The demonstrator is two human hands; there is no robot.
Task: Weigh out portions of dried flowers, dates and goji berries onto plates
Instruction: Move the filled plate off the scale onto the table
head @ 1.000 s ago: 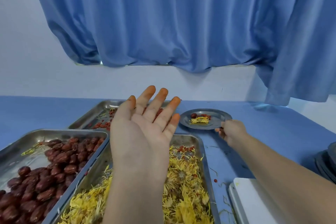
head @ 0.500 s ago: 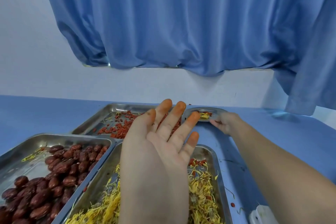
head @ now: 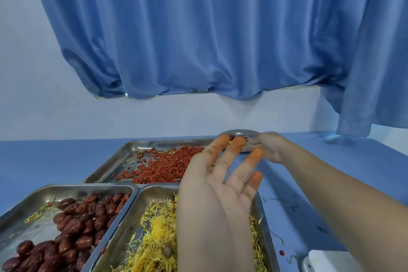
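Head view: left hand [head: 218, 190] raised over the trays, fingers straight and spread, holding nothing, fingertips [head: 257, 153] stained orange; right hand [head: 268, 147] reaches to the far side of the blue table [head: 44, 161] and grips the near right rim of the small round metal plate [head: 241, 132], a bit blurred, fingers look closed on the rim; plate sits past the far right corner of the goji tray [head: 123, 153], partly hidden behind the left fingertips, a little red and yellow showing in it; goji berries [head: 163, 165] lie loose in that far tray, with a few yellow strands mixed in; dates [head: 77, 223] in the near left tray [head: 66, 187]; dried flowers [head: 156, 234] in the near middle tray [head: 263, 218], under the left wrist; the two near trays touch side by side; white object [head: 326, 260] at the bottom right corner, cut off; blue curtain [head: 198, 28] hangs above the wall behind
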